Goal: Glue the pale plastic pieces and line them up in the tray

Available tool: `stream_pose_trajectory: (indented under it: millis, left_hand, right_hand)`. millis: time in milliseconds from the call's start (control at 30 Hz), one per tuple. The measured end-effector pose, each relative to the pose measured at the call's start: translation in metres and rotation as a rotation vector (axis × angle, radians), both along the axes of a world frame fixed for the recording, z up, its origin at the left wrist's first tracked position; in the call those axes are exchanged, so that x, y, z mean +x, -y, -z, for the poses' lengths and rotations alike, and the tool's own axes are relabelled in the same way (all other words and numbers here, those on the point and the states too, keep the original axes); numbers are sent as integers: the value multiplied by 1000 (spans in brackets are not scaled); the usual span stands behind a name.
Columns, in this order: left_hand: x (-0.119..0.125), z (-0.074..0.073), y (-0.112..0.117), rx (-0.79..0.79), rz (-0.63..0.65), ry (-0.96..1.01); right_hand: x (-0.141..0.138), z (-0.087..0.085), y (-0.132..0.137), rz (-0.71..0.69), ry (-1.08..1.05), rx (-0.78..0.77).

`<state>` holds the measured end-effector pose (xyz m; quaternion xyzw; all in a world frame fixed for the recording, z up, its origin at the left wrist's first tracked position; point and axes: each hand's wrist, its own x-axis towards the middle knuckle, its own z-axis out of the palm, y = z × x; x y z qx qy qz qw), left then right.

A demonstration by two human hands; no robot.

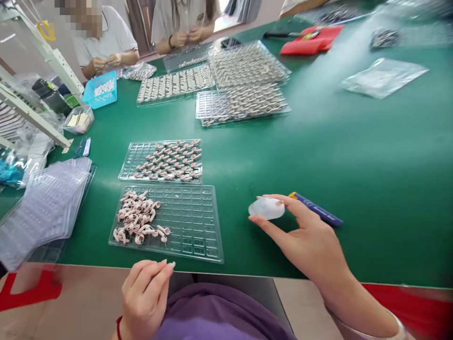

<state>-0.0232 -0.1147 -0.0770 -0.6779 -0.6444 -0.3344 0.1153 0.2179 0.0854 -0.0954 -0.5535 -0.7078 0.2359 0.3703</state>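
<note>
My right hand [311, 241] grips a whitish, translucent rounded lump [266, 208] between thumb and fingers, just over the table. My left hand [145, 295] is at the table's front edge with its fingers pinched together. Something tiny and pale shows at its fingertips, too small to name. Beyond that hand lies a clear compartment tray [193, 236] with a heap of small pale pink curved parts [138, 217], shaped like earphone shells, on its left side. Behind it, a second clear tray [136, 153] carries similar parts in slanted rows.
A blue marker-like tube [318, 210] lies just behind my right hand. Stacked empty trays [46, 203] are at the left. Filled trays [247, 66], a blue basket [101, 101], a red pouch [311, 42] and a plastic bag [385, 78] lie farther back. Two people work across the table.
</note>
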Motion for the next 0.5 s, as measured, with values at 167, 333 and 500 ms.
stream_pose_trajectory:
  millis: [167,333,500]
  left_hand:
    - [-3,2,-2,35,12,-16]
    - [-5,2,-6,75,5,-32]
    - [-11,6,-7,117,24,-73]
  right_hand:
    - [26,11,-9,-125,147,106]
    - [52,23,-32,-52,326,288]
    - [47,19,-43,-73,269,330]
